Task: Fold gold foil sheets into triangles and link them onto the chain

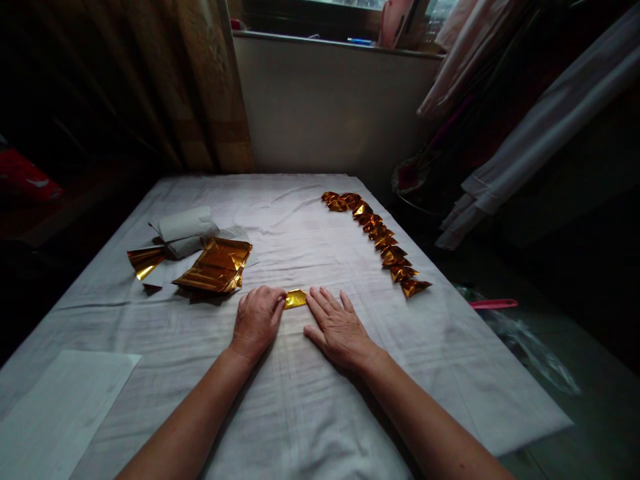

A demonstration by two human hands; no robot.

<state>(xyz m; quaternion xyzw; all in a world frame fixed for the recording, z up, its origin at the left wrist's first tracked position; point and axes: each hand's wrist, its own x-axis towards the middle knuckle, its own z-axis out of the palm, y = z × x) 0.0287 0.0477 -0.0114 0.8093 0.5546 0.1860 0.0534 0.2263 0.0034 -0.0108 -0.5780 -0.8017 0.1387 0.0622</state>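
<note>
A small folded piece of gold foil paper (296,299) lies on the white cloth between my two hands. My left hand (257,320) has its fingers closed on the left end of the foil paper. Flat on the cloth, my right hand (337,327) has its fingers stretched out, with the fingertips at the foil's right end. To the left, beyond my left hand, rests a stack of gold foil sheets (220,263). Several folded gold foil pieces (377,230) form a line along the right side of the table.
The table is covered by a white cloth (280,213). Crumpled grey-white paper (185,225) and a curled gold sheet (146,261) lie at left. A white sheet (70,407) is at the near left. Beyond the right edge are a pink handle (495,304) and clear plastic (537,353).
</note>
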